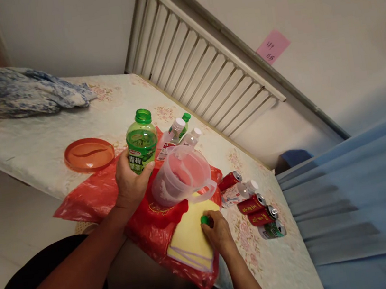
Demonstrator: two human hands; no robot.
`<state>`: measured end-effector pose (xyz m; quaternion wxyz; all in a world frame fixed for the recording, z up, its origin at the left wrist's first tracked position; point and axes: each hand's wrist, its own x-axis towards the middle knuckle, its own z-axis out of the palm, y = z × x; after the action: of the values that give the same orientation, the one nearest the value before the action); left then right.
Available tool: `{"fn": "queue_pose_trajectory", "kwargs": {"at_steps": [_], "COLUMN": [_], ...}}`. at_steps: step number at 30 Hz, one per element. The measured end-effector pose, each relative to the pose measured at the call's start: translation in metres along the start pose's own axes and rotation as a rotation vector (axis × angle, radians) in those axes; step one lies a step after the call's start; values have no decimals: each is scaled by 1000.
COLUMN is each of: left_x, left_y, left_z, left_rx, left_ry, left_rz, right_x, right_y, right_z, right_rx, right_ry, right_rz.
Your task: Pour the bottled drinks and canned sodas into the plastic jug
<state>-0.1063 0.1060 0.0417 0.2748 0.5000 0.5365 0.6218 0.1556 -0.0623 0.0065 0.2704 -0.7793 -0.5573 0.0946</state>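
Observation:
My left hand (130, 184) is wrapped round the lower part of a green drink bottle (141, 141), held upright with its neck uncapped. My right hand (218, 232) pinches a small green cap (204, 220) over a stack of yellow cloths (194, 240). Between the two hands a clear plastic pitcher (182, 174) stands on a red plastic bag (92, 197), its handle facing my right hand.
An orange lid (89, 154) lies on the floral tablecloth (34, 138) to the left. Behind the pitcher lie small bottles (180, 132). Several red and green cans (259, 209) lie on their sides at right. A blue patterned cloth (9, 93) is heaped far left. A radiator (200, 71) lines the wall.

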Motion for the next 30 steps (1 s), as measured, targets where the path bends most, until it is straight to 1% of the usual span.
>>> {"fn": "queue_pose_trajectory", "kwargs": {"at_steps": [4,7,12,15,18,21,25,27,30], "left_x": [0,-1,-8,-16,-26,-43,-77,-97,-127], "left_y": [2,2,2,2,6,18,43,54,65], "left_z": [-1,-2,-7,-14,-23,-34,-46,-48,-45], "left_rx": [-2,9,28,53,76,101,110,86,19], "left_ry": [-10,2,13,24,53,37,-62,-120,-235], "left_rz": [-3,-4,-31,-52,-69,-75,-68,-85,-90], "right_x": [-2,-6,-16,-24,-30,-34,-40,-44,-50], "right_y": [-1,-6,-14,-10,-1,7,10,11,15], "right_z": [0,-2,-11,-18,-22,-25,-30,-33,-39], "right_rx": [20,46,122,153,174,193,233,258,290], "right_ry": [4,33,67,76,129,197,206,199,180], "right_rz": [2,-16,-73,-84,-71,-33,-17,-23,-32]}}
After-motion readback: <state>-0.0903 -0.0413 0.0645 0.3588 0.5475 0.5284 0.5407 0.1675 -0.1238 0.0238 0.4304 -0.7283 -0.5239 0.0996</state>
